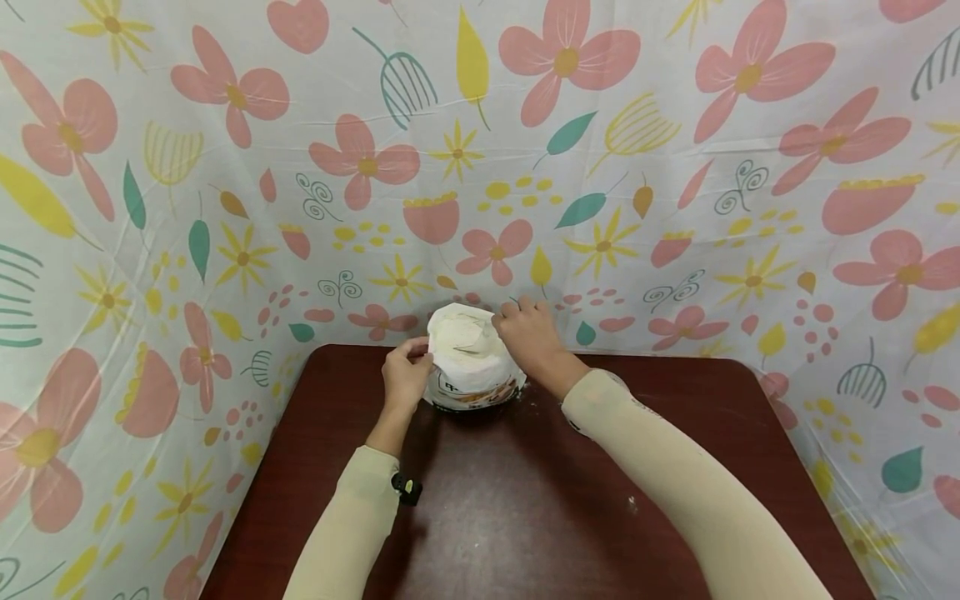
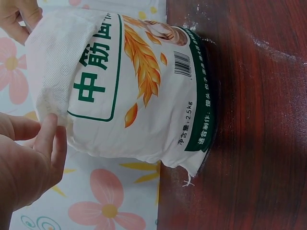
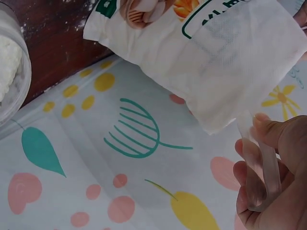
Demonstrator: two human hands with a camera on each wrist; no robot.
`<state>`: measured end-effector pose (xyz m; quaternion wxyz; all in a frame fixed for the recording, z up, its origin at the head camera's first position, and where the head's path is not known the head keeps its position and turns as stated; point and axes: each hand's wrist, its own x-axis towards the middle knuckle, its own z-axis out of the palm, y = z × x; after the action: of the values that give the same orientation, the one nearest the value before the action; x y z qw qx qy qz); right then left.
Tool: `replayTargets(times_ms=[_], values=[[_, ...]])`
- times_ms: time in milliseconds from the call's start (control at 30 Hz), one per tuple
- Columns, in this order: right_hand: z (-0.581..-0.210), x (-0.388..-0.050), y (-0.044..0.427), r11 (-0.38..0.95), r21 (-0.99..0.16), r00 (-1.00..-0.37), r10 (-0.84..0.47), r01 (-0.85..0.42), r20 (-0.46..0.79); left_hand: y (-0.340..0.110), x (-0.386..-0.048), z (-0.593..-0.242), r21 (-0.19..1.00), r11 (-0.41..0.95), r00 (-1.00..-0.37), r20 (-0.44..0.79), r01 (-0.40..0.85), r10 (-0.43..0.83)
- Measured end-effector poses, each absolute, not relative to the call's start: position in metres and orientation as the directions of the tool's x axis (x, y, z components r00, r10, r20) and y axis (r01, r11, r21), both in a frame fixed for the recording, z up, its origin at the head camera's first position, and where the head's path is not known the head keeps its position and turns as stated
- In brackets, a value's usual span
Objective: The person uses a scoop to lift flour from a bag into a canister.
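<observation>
A white flour bag with green print and a wheat picture stands on the table, its top rolled back over white flour. At the left of its mouth, my left hand pinches the folded rim between thumb and fingers, also seen in the left wrist view, where the hand is close up. My right hand is at the right side of the mouth. Its fingers curl round the clear plastic handle of a scoop. The scoop's far end is hidden by the bag.
A clear round container with white powder in it stands to the right of the bag, mostly hidden under my right forearm in the head view. Spilled flour dusts the dark red table. A flowered cloth hangs behind and at both sides.
</observation>
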<state>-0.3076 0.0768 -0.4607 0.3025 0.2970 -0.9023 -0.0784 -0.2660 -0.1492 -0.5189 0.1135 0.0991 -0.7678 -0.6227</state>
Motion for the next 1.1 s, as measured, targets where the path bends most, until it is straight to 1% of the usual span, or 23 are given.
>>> replayTargets(times_ms=[167,300,400,533,667,833,1100], values=[[-0.461,-0.307,0.077,0.808,0.312,-0.64,-0.587,-0.5,0.496,-0.149,-0.265,-0.52,0.979,0.203,-0.955,0.042,-0.02,-0.294],[-0.46,-0.307,0.081,0.811,0.289,-0.676,-0.583,-0.508,0.451,-0.149,-0.265,-0.52,0.98,0.199,-0.956,0.033,-0.027,-0.291],[-0.457,-0.307,0.084,0.817,0.251,-0.706,-0.576,-0.52,0.412,-0.149,-0.265,-0.52,0.979,0.203,-0.956,0.031,-0.03,-0.291],[-0.453,-0.305,0.091,0.812,0.222,-0.71,-0.58,-0.539,0.399,-0.15,-0.265,-0.519,0.978,0.208,-0.955,0.032,-0.031,-0.294],[-0.45,-0.3,0.098,0.809,0.199,-0.706,-0.582,-0.553,0.404,-0.15,-0.265,-0.519,0.977,0.211,-0.955,0.033,-0.031,-0.294],[-0.448,-0.294,0.107,0.801,0.133,-0.692,-0.577,-0.584,0.435,-0.151,-0.265,-0.52,0.976,0.213,-0.956,0.031,-0.034,-0.293],[-0.459,-0.288,0.12,0.77,0.025,-0.623,-0.536,-0.638,0.57,-0.15,-0.264,-0.518,0.979,0.203,-0.956,0.04,-0.02,-0.289]])
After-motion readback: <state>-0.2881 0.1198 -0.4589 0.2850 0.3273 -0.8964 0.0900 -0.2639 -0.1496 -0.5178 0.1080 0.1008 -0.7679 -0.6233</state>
